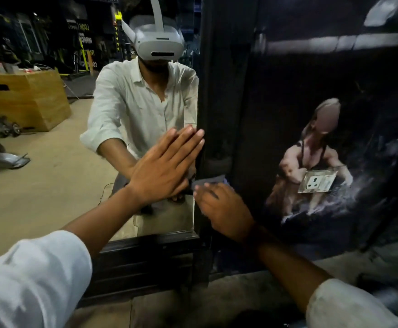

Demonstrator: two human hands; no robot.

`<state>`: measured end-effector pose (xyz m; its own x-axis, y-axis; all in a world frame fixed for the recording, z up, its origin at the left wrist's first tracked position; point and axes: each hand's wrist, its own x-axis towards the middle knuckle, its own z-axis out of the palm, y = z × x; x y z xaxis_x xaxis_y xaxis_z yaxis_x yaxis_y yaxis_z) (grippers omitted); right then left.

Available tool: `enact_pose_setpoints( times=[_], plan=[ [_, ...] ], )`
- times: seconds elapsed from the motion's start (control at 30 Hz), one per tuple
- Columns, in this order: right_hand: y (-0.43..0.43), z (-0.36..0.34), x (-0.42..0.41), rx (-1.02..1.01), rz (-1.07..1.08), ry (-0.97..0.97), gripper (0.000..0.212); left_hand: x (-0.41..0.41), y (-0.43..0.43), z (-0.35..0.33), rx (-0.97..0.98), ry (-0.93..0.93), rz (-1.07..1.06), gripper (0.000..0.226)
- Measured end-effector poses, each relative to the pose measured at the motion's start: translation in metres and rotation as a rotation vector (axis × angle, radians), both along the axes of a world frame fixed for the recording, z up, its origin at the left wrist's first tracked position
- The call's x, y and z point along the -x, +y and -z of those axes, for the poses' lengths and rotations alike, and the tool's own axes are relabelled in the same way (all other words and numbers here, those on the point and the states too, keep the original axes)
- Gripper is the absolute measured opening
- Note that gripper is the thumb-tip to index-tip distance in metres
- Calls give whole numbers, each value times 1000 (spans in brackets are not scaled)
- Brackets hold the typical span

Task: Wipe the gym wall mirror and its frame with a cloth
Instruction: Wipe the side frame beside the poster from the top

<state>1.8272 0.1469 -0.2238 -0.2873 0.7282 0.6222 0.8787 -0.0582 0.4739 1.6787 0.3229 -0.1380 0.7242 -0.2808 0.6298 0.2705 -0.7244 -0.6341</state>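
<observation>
Two grips by the right upright of the frame (213, 91): left grip (164, 166) released, palm flat on the mirror (51, 174) beside it; right grip (224, 209) unclenched, pressing the cloth (208, 182) onto it low down; frame wiping seemingly underway, remainder unjudgeable.

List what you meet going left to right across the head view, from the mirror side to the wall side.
Wooden box reflected in the mirror → left hand flat on it → right hand pressing the cloth → wall socket.
</observation>
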Motion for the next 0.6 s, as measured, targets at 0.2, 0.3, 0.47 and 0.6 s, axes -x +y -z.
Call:
enact_pose_setpoints(
  times=[0.2,0.3,0.47,0.6],
  plan=[
    [-16,-32,20,1,-87,108,20,2,-6,28,69,16,-61,84],
    [-13,-75,17,-232,-73,102,25,0,-6,34,94,6,-66,89],
    [0,-23,9,-145,-62,65,39,2,-5,41,129,33,-59,89],
    [-3,58,18,101,75,187,57,8,-3,52,103,115,-91,101]
  ],
)
